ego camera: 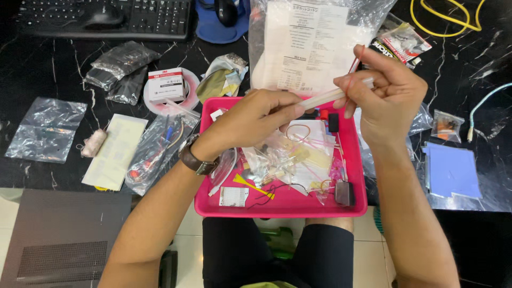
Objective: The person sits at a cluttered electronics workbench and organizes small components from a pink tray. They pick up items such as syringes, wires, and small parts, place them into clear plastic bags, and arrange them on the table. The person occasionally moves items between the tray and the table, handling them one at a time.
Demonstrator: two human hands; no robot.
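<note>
A glossy black, white-veined stone tabletop [32,64] carries a smooth, shiny pink plastic tray [277,205]. Clear, crinkled plastic bags [45,128] gleam at the left. A matt white paper sheet [306,42] sits inside a far bag. The pale stick [325,97] between both hands looks smooth, translucent plastic.

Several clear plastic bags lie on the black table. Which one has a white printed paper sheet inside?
The large bag at the top, behind the pink tray. The smaller bags to the left look empty or hold small parts.

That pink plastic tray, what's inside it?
The pink plastic tray holds small clear bags, red rubber bands, a yellow strip and a black block. The hands hide its far end.
</note>
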